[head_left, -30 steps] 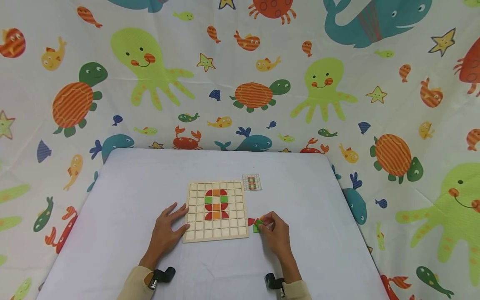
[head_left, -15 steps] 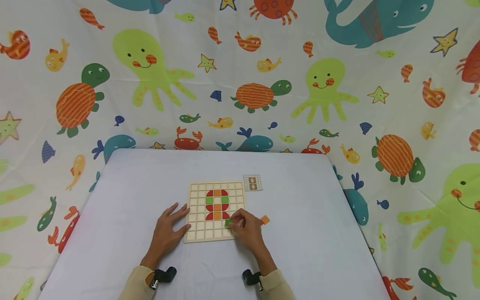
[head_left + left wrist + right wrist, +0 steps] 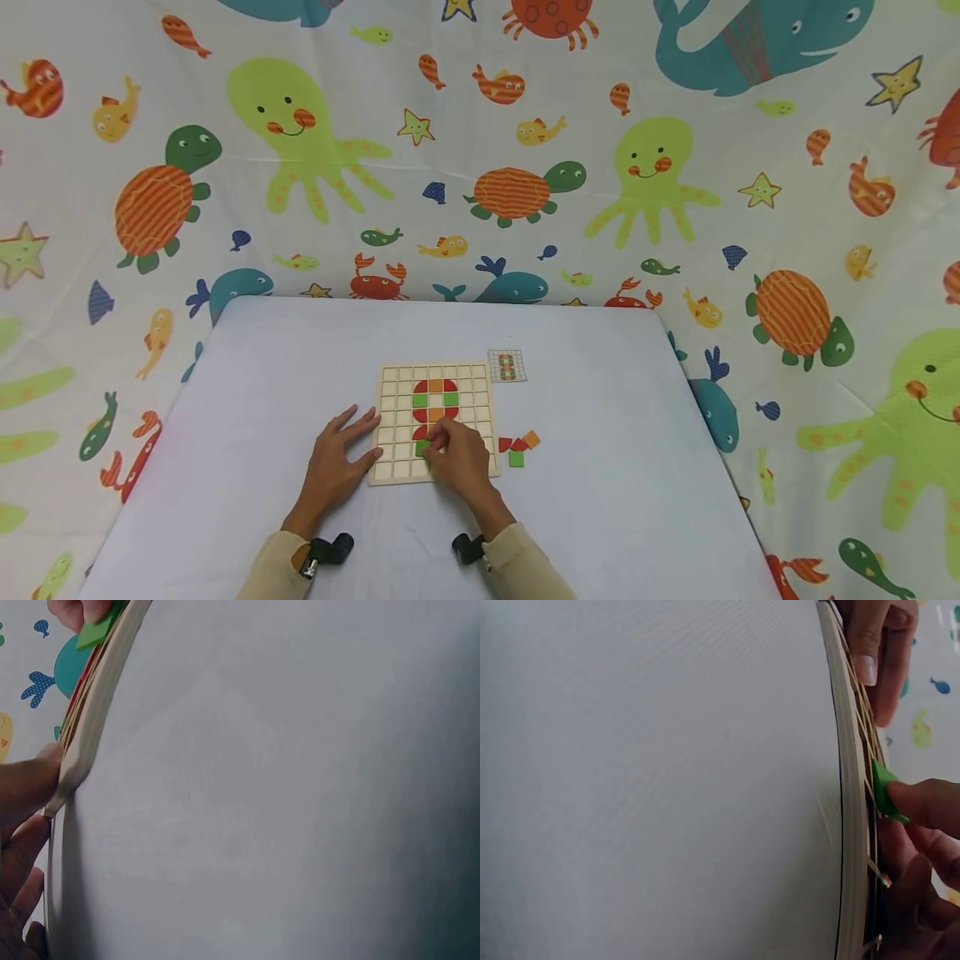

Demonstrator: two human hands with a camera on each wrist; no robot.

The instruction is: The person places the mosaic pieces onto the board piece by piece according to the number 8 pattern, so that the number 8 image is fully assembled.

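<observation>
A wooden grid board [image 3: 397,471] lies on the white table, with red, orange and green tiles forming a pattern in its middle columns. My right hand [image 3: 461,458] pinches a green square tile [image 3: 422,448] between thumb and fingers, low over the board just below the lowest red tile. In the right wrist view this green tile [image 3: 885,791] is tilted at the grid's thin dividers. My left hand [image 3: 335,458], fingers spread, rests against the board's left edge, its thumb at the rim in the left wrist view. The right hand covers part of the pattern's lower rows.
Right of the board lie loose tiles: a green square [image 3: 516,459], an orange square [image 3: 532,439] and red rounded pieces [image 3: 505,445]. A small pattern card [image 3: 507,366] sits by the board's upper right corner. A sea-animal curtain [image 3: 517,192] hangs behind the table.
My right hand has picked up a green tile from the loose pieces and carried it left over the board to below the pattern. The left hand has stayed at the board's edge.
</observation>
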